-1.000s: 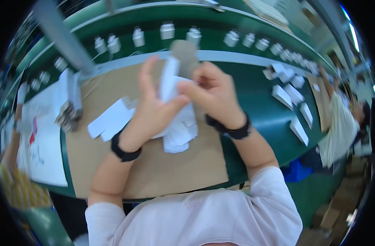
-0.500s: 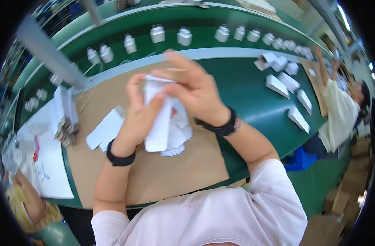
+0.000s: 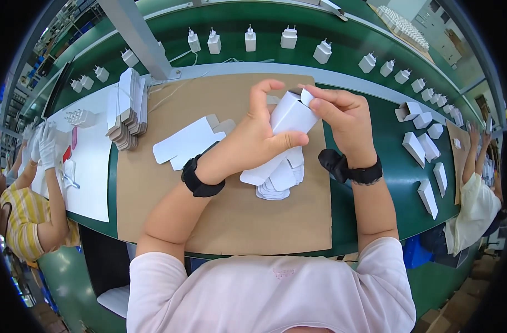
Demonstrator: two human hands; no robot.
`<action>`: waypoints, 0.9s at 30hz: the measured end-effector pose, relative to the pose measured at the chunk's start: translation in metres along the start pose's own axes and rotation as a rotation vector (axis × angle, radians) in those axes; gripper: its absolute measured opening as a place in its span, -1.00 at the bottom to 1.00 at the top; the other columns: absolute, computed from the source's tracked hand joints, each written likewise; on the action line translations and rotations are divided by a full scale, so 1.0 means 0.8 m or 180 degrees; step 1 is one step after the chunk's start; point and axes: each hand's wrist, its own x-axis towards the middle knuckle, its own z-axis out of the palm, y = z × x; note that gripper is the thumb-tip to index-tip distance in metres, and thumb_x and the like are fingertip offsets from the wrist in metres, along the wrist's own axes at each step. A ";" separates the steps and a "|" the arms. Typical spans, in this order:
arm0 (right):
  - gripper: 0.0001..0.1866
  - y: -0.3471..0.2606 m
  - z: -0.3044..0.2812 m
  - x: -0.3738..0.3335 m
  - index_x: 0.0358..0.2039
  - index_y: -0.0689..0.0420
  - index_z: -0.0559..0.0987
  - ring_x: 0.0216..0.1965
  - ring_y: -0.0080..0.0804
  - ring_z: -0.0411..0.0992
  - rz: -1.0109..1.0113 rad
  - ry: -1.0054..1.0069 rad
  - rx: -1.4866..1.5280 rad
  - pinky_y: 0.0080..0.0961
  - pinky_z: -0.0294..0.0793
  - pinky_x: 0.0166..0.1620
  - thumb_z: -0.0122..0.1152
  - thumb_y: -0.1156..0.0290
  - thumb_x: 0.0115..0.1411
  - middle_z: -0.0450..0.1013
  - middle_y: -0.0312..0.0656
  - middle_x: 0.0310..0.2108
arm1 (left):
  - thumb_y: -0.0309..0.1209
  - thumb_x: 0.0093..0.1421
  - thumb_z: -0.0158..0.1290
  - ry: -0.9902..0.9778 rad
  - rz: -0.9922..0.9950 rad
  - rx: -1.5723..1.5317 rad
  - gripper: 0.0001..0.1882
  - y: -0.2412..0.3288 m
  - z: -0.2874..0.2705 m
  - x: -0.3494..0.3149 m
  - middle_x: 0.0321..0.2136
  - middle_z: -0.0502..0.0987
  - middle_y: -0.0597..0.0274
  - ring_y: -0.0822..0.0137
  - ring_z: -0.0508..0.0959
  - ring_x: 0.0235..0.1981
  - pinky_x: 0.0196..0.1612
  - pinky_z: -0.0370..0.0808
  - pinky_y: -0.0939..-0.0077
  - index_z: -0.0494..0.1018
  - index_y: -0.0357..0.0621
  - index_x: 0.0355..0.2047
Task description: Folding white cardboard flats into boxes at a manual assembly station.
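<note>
A small white carton [image 3: 291,117], folded out into a box, is tilted above the brown cardboard sheet. My left hand [image 3: 253,133] is wrapped round its side, with the thumb across the lower front and the index finger raised. At the carton's upper end, my right hand [image 3: 342,114] pinches a small flap [image 3: 305,96] between thumb and fingers. Beneath the carton lies a pile of flat white cartons [image 3: 281,180], partly hidden by it and my left hand. Another flat white carton [image 3: 187,139] rests on the sheet further left.
The cardboard sheet [image 3: 220,222] covers the green bench. Stacked folded cartons [image 3: 127,108] stand at the left, by a metal post [image 3: 137,39]. Several folded-out white boxes [image 3: 422,147] sit at the right. White plug adapters [image 3: 288,38] line the far ledge. Co-workers [image 3: 37,211] are at both sides.
The carton has gone from flat to box-shaped. My left hand now grips it round the side, and my right hand has moved to its end flap. The view has shifted.
</note>
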 end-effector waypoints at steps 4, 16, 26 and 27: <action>-0.77 0.001 0.002 -0.010 -0.21 0.31 0.56 -0.22 -0.53 0.43 -0.0092 -0.0258 0.0100 -0.63 0.40 -0.13 0.12 0.51 0.11 0.49 -0.11 -0.15 | -0.12 0.04 0.17 0.0001 0.0009 -0.0004 -0.11 0.001 -0.002 0.000 -0.37 0.45 -0.08 0.21 0.49 -0.32 -0.22 0.42 0.42 -0.21 -0.21 0.10; -0.76 -0.009 -0.217 -0.050 -0.22 0.07 0.58 -0.21 -0.31 0.45 -0.1186 0.2238 -0.4817 -0.48 0.39 -0.11 0.21 0.40 0.04 0.50 -0.14 -0.18 | -0.11 -0.18 0.28 0.0168 -0.1145 0.2350 -0.08 -0.009 -0.014 -0.002 -0.23 0.43 -0.36 -0.14 0.47 -0.16 -0.13 0.43 0.28 0.10 -0.42 0.06; -0.43 0.022 -0.041 -0.038 0.09 0.03 0.36 -0.22 -0.52 0.46 -0.0076 0.0078 -0.1570 -0.63 0.44 -0.24 0.26 0.42 0.03 0.46 -0.10 -0.15 | -0.49 -0.17 0.25 0.0441 -0.0510 0.1883 -0.12 0.010 -0.006 -0.001 -0.37 0.48 -0.28 -0.18 0.50 -0.30 -0.23 0.45 0.20 0.01 -0.21 0.15; -0.42 0.015 -0.018 -0.038 0.10 0.03 0.34 -0.24 -0.51 0.46 0.0066 -0.0177 -0.1388 -0.64 0.44 -0.26 0.25 0.42 0.02 0.44 -0.11 -0.11 | -0.52 -0.15 0.22 0.0472 -0.0540 0.1625 -0.12 0.014 -0.003 -0.001 -0.39 0.48 -0.28 -0.19 0.49 -0.32 -0.25 0.44 0.18 -0.01 -0.17 0.16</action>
